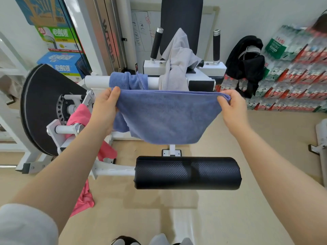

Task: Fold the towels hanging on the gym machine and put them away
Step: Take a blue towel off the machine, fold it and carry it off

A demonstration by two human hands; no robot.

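A blue towel (166,117) hangs doubled over in the air between my hands, in front of the gym machine (99,82). My left hand (104,108) grips its upper left corner, and my right hand (231,110) pinches its upper right corner. Behind it, a second blue towel (127,81) is draped over the machine's white bar. A light grey towel (177,57) hangs over the seat area. A pink towel (83,119) hangs from the machine's lower left frame down to the floor.
A black padded roller (187,173) juts out just below the held towel. A black weight plate (40,106) stands at left. A black bag (247,64) and stacked bottled-water packs (293,76) sit at right. Boxes (60,62) are piled at back left. Beige floor lies below.
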